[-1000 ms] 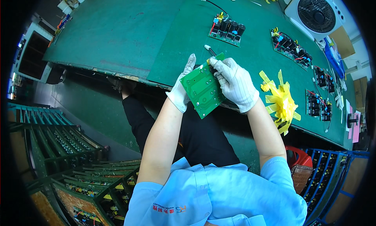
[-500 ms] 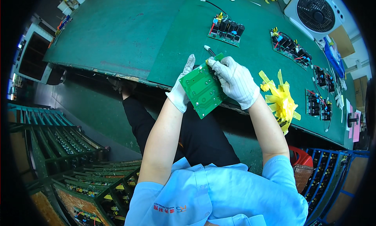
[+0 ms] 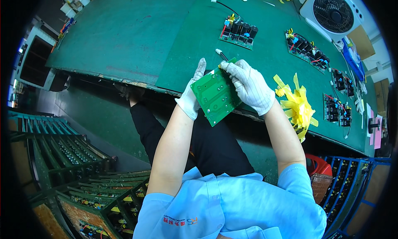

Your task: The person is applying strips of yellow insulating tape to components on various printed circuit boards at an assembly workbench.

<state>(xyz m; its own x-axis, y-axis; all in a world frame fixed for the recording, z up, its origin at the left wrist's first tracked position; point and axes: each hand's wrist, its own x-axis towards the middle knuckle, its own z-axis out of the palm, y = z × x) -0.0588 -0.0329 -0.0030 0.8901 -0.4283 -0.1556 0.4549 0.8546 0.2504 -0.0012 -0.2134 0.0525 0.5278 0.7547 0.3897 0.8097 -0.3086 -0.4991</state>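
Observation:
A green circuit board is held tilted over the table's front edge, its solder side facing me. My left hand, in a white glove, grips the board's left edge, with its fingers mostly behind it. At the board's upper corner, my gloved right hand is closed, thumb and fingertips pinched over the edge. A speck of yellow shows by those fingertips; what it belongs to is too small to tell. A dark cable with a white connector sticks out beyond the far edge. The board's component side is hidden.
On the green table stands a board with black capacitors; several similar boards lie to the right. Crumpled yellow tape strips hang over the front edge. A fan stands far right. Green racks hold boards at lower left.
My right hand and the board have shifted very slightly; both hands keep the same hold. Nothing on the table has moved.

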